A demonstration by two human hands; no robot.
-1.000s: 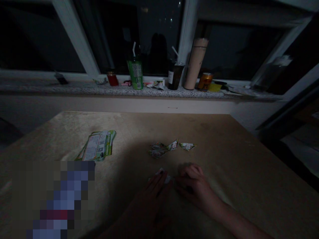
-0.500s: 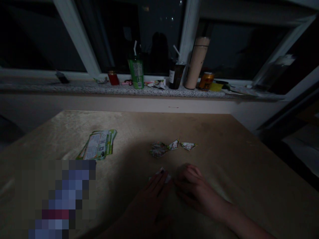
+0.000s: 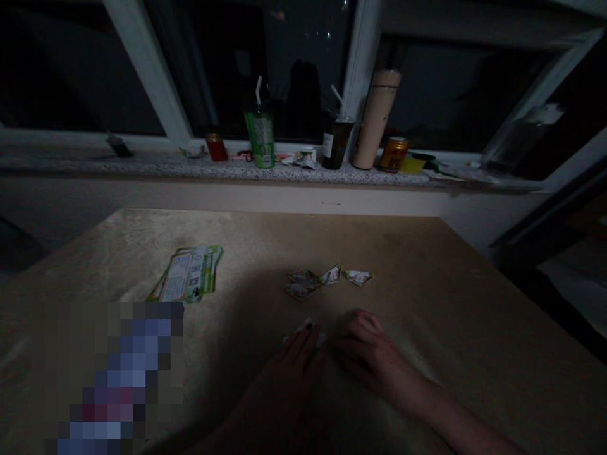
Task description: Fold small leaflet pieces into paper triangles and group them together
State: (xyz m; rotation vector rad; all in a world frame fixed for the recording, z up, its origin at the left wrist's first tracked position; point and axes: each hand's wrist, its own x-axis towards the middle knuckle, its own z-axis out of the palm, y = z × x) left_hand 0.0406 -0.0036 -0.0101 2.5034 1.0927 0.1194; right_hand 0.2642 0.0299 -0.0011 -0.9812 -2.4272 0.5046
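Though unequally open, hands (image 3: 289, 370) (image 3: 367, 347) at folded paper (image 3: 300, 327)

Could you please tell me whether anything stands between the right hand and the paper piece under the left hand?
Nothing visible stands between the right hand and the paper piece; the left hand covers part of it.

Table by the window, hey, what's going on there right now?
A person is handling a small folded paper on the table. The left hand lies over it, fingers extended; the right hand is curled just to its right, and it's too dark to tell whether it grips anything. Beyond the hands lie more folded pieces, with a pile of printed sheets off to the left.
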